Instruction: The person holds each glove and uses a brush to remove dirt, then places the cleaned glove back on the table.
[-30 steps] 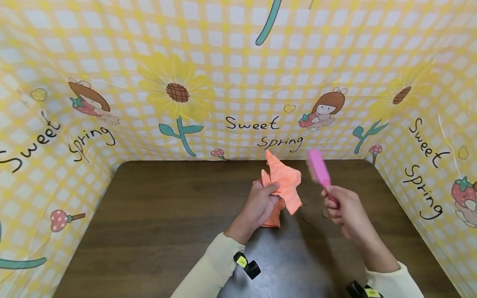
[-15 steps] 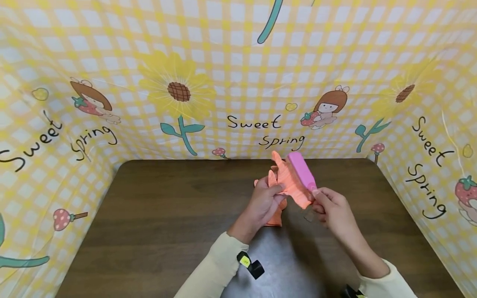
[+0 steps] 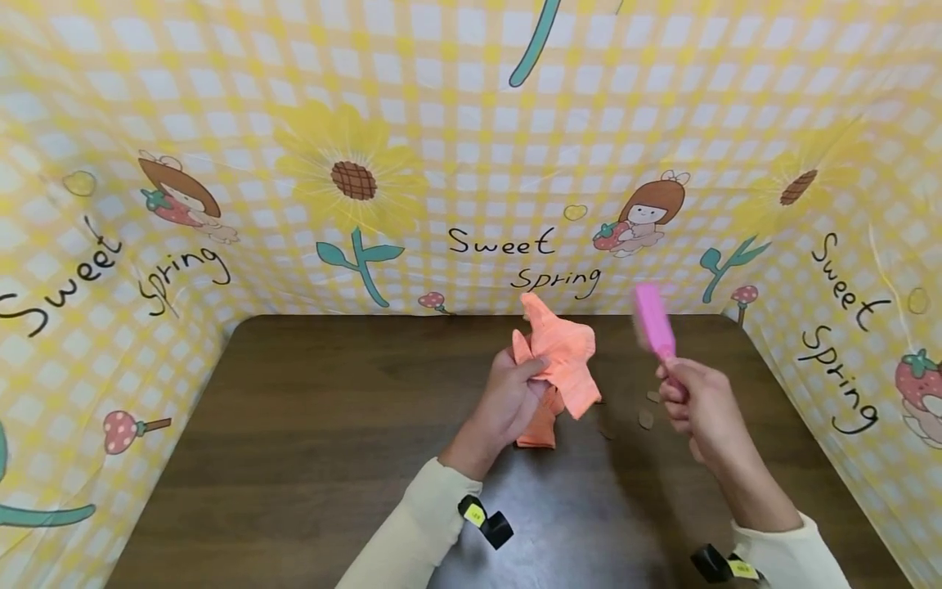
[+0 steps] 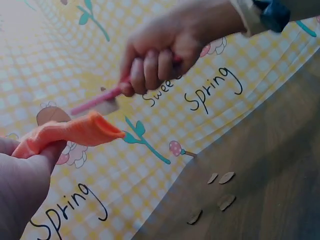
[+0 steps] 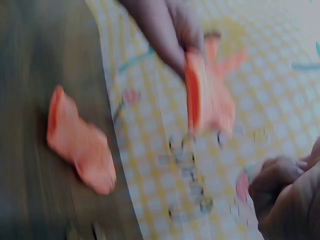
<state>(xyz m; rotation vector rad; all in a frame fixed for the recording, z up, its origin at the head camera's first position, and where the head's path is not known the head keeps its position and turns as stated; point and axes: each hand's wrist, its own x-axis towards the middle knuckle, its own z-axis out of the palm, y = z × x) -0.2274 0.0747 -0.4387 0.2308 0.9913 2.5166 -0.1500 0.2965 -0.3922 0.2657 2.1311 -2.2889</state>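
My left hand (image 3: pixel 504 405) pinches an orange knit glove (image 3: pixel 565 348) above the table, thumb on top. In the right wrist view the held glove (image 5: pixel 220 97) shows its cuff opening and limp fingers. My right hand (image 3: pixel 702 409) grips the handle of a pink brush (image 3: pixel 653 317), raised to the right of the glove and apart from it in the head view. The bristle side faces left, blurred by motion. A second orange knit piece (image 3: pixel 540 424) lies on the table under my left hand; the right wrist view shows more of it (image 5: pixel 82 145).
Several small brown leaf-like flakes (image 3: pixel 645 420) lie on the dark wooden table (image 3: pixel 331 425), right of the gloves. A yellow checked cloth (image 3: pixel 478 164) with printed flowers and words stands behind and along both sides of the table.
The brush came left onto the glove half a second ago and is now back up to the right, off it. The glove tipped right under it and has swung back.
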